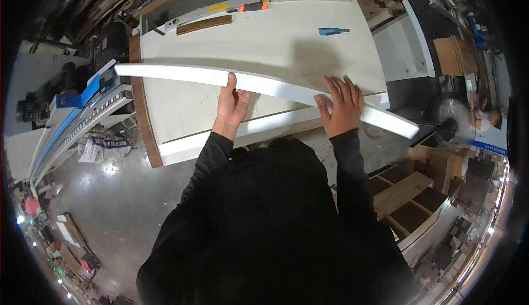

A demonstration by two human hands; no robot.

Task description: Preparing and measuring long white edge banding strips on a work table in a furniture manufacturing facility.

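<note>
A long white strip (275,87) is held up above the pale tabletop, slanting from the upper left to the lower right. My left hand (231,105) is closed on it near its middle, thumb on the top face and fingers underneath. Over the strip's right part lies my right hand (345,108), palm down, with its fingers stretched out and apart. Beneath the strip, a second white strip (275,123) lies along the near edge of the workbench (275,40). The strip hides part of the bench surface.
On the bench are a blue utility knife (333,31), an orange-and-black handled tool (252,7), a brown wooden strip (204,25) and a long level (215,8). A blue-and-grey rail rack (71,123) stands left. Wooden frames (405,195) and another person (468,119) are at right.
</note>
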